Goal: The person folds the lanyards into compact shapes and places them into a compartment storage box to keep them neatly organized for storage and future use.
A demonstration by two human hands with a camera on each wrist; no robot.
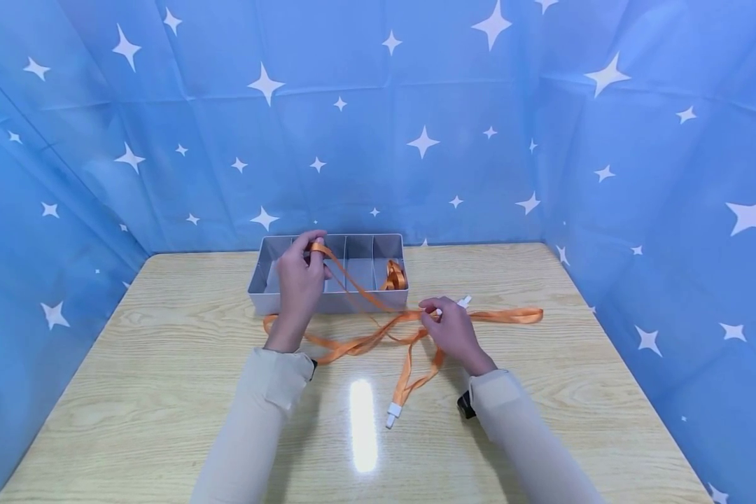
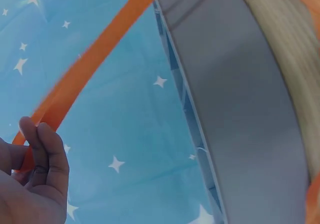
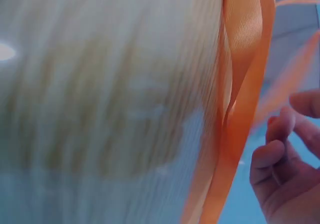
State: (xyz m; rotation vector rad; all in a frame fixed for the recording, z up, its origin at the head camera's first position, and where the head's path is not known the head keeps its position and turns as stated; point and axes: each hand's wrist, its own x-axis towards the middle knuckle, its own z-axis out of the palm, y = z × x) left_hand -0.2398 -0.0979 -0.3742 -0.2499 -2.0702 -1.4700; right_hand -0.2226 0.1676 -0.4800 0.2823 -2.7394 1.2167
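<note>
My left hand (image 1: pixel 301 274) is raised over the left part of a grey divided tray, its fingers pinching an orange lanyard (image 2: pixel 95 53). From there the strap slants down to the right, toward the table. My right hand (image 1: pixel 451 327) is low over a tangle of orange lanyards (image 1: pixel 353 346), its fingers loosely bent. In the right wrist view a blurred strap passes behind those fingers (image 3: pixel 267 154), and I cannot tell whether they grip it. A white clip (image 1: pixel 463 302) shows just beyond this hand; another white clip (image 1: pixel 393 413) lies nearer me.
The grey tray (image 1: pixel 327 302) stands at the table's back edge, split into several compartments. A folded orange lanyard (image 1: pixel 394 276) sits in its rightmost one. A looped strap (image 1: pixel 510 316) stretches right across the wooden table (image 1: pixel 164 392). A blue star-patterned curtain (image 1: pixel 353 126) hangs behind and at both sides.
</note>
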